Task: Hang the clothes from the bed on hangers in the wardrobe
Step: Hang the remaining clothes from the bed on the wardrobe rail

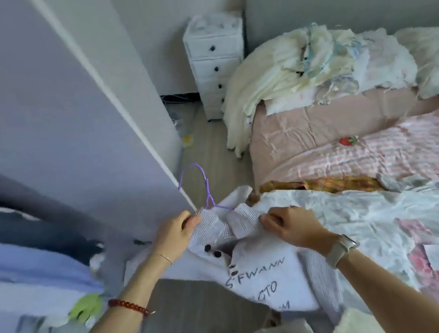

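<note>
Hands both on the white polo shirt [261, 267]: my left hand [175, 236] pinched the left side of its ribbed collar, my right hand [291, 226] pinched the right side. Purple wire hanger [207, 192] sat in the neck opening, hook sticking up beside the edge of the wardrobe door [126, 116]. Shirt lay over the near corner of the bed [304, 133], touching a rumpled white garment [366, 210]. More clothes [297, 68] heaped at the bed's far end.

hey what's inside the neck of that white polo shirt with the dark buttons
A purple wire hanger: its hook and neck rise out of the white polo shirt collar, which the left hand and right hand pinch. The hanger's shoulders are covered by fabric.
</note>
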Demonstrator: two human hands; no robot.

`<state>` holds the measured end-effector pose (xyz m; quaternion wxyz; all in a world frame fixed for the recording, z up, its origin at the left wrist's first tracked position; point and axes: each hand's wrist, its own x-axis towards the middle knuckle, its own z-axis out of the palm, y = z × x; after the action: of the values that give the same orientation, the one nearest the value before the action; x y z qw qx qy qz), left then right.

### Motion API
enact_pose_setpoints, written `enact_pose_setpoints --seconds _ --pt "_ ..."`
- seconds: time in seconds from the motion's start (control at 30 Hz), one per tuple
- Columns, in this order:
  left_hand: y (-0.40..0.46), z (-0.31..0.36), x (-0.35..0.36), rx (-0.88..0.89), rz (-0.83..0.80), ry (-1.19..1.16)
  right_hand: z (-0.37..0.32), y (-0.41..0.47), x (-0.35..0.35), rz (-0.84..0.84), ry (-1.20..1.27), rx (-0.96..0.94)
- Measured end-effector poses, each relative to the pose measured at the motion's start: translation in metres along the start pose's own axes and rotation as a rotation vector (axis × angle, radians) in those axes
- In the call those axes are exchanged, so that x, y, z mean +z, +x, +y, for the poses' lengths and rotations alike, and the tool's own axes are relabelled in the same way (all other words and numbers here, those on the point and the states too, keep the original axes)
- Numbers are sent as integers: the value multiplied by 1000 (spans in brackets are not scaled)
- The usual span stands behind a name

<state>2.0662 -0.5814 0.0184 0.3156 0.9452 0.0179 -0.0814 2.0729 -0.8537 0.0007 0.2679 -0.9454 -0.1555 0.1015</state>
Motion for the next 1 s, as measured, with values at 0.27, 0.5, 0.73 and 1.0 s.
enact_pose_setpoints --seconds 0.27,0.5,0.73,1.0 --pt "-121 -138 -119 -344 465 -17 -196 71 52 -319 -40 -479" --pt "-212 -207 -196 -528 860 34 -333 87 100 -392 -2 -822" --pt "-255 -250 -264 -738 1147 -71 -460 101 122 -281 186 -1084" --pt "-250 -243 -347 -617 1408 371 -545 143 137 -218 333 -993"
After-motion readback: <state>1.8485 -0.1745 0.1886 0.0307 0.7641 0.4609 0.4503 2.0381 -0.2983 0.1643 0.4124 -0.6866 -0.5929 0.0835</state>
